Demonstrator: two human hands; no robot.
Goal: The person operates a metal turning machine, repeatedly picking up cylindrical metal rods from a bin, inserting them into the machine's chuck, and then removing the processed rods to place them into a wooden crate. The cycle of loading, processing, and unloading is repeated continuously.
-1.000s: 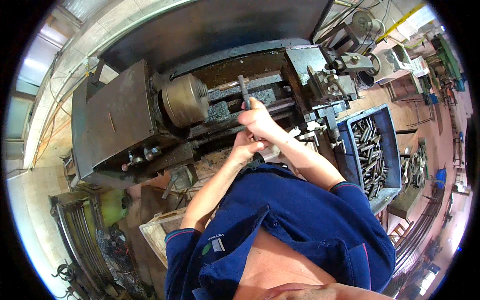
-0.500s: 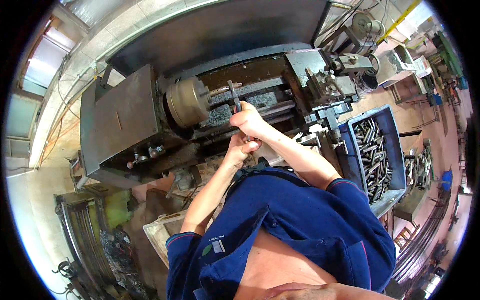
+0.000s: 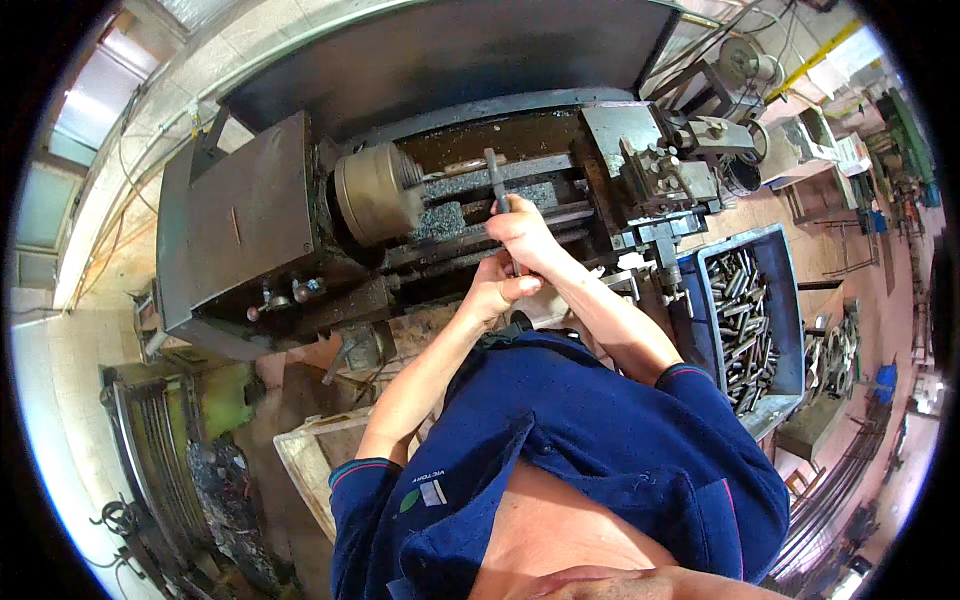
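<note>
While lathe fills more view: I see bar (image 3: 494, 172) raised, unchanged.
Right hand (image 3: 522, 232): fist closed around bar.
Left hand (image 3: 492, 290): curled; grip unclear.

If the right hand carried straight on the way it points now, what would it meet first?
The right hand, closed around a dark metal bar, points up and away over the lathe bed. Straight on, it would probably meet the bed's far side behind the bar first, though depth is hard to judge here.

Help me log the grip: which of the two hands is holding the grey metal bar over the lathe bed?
The right hand: it is closed around the grey bar, whereas the left hand sits lower, nearer the body, below the bar.
</note>
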